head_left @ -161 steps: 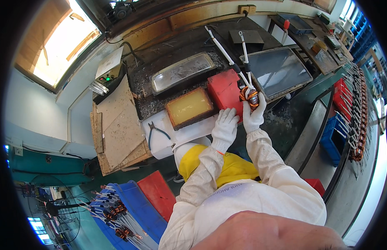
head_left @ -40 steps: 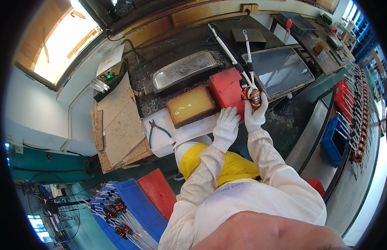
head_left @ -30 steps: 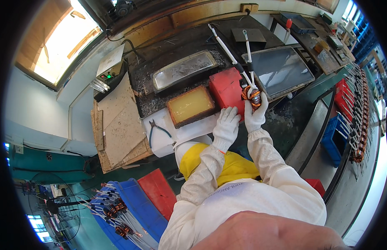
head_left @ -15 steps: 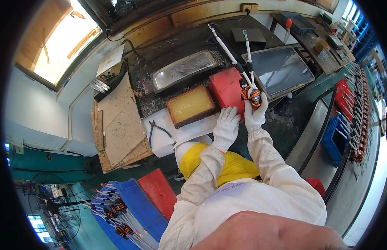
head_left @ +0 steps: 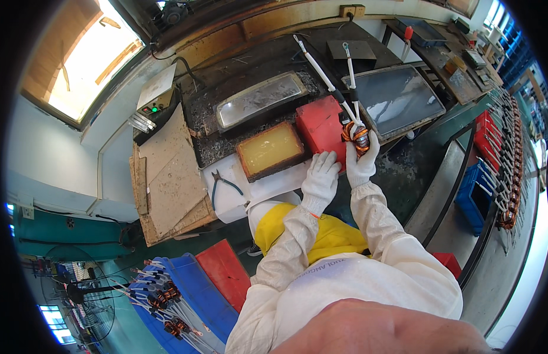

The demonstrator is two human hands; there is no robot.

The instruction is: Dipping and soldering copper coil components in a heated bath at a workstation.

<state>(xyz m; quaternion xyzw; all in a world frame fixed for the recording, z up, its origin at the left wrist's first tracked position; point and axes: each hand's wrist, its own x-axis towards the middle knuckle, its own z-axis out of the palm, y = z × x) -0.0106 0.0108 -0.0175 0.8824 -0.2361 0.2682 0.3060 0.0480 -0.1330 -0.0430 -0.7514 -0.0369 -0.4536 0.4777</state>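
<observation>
My gloved right hand (head_left: 362, 164) is closed around a coil (head_left: 357, 137) wound with copper wire, at the right side of a red box (head_left: 320, 125). Long white leads (head_left: 314, 62) run up and away from the coil over the bench and end in metal lugs. My gloved left hand (head_left: 321, 180) rests its fingers, laid side by side, against the near end of the red box; its palm side is hidden. Left of the box sits a rectangular block or tray with a yellowish surface (head_left: 270, 153). Cutting pliers (head_left: 225, 184) with dark handles lie on white sheeting.
Behind stands a long metal trough (head_left: 262, 99) with a silvery surface. A flat grey-topped tray (head_left: 397, 100) lies to the right. A control box (head_left: 156, 94) is at the left. Similar coils fill a blue bin (head_left: 185, 289) at lower left; more line a rack (head_left: 512, 159) at far right.
Both hands and the coil stay in the same place. A green light on the control box shines more brightly now.
</observation>
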